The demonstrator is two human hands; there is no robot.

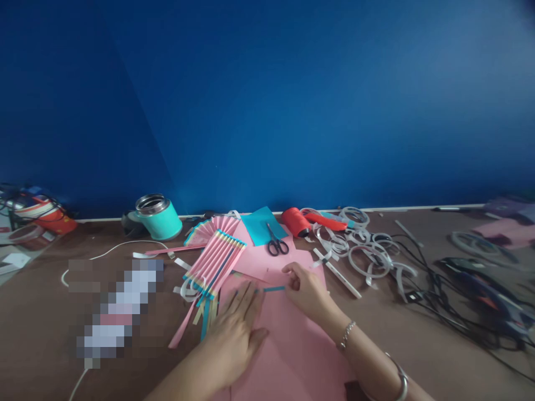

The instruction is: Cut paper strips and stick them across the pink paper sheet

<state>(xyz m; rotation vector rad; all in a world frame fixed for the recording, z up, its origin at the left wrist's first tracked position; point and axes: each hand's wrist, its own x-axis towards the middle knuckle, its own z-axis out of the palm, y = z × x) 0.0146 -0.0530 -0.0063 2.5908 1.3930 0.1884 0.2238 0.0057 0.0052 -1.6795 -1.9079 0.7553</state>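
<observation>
A large pink paper sheet (288, 340) lies on the table in front of me. My left hand (234, 328) rests flat on its left side, fingers stretched forward. A narrow blue paper strip (273, 288) runs across the sheet between my hands. At the strip's right end, my right hand (303, 287) has its fingers curled in a pinch; the exact contact is partly hidden. Just beyond lie another pink paper piece (261, 262), a blue paper square (257, 225) and black-handled scissors (277, 245). Pleated pink paper (219, 262) with blue and cream edges sits beyond my left hand.
A turquoise flask (161, 220) and a blurred-out object (121, 312) are at left. A red thread spool (296, 221), curled white strips (370, 259) and a white stick (343, 279) lie right of the papers. Black cables (438, 303) cover the far right. A blue wall (267, 111) stands behind.
</observation>
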